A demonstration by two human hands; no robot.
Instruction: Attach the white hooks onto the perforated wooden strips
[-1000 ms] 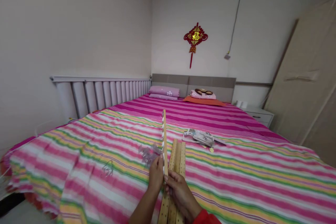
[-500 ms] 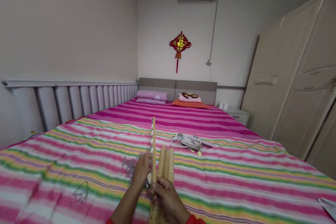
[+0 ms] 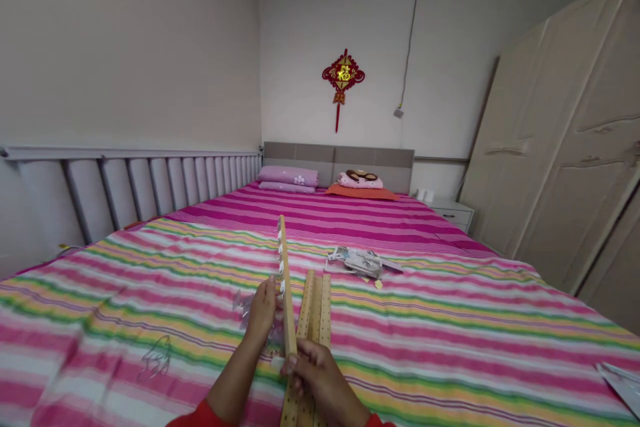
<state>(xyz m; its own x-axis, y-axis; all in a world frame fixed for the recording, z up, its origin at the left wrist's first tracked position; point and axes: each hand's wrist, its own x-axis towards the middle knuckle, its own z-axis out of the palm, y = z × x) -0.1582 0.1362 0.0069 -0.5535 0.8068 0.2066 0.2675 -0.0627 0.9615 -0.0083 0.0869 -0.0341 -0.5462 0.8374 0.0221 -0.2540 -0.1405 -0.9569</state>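
Upright on its narrow edge stands a wooden strip [image 3: 286, 293], with several small white hooks [image 3: 281, 268] along its left face. My right hand [image 3: 320, 373] is closed around the near end of the strip. A small pale piece [image 3: 278, 364] shows beside the right fingertips. My left hand [image 3: 263, 310] is just left of the strip, next to the nearest hook. Its fingers are bent together, and what they pinch, if anything, is hidden. Under and beside the right hand lie long wooden pieces with rows of holes [image 3: 325, 307].
Crumpled clear plastic [image 3: 243, 307] lies behind the left hand on the striped bedspread [image 3: 425, 347]. Farther off sits a heap of plastic packaging [image 3: 357, 261] with a small yellow scrap [image 3: 379, 285]. A thin clear wrapper [image 3: 157, 357] is at left, another packet [image 3: 623, 383] at far right.
The strip's far end has swung a little to the left. My left hand has shifted slightly left and away from the strip's face. My right hand keeps its hold.
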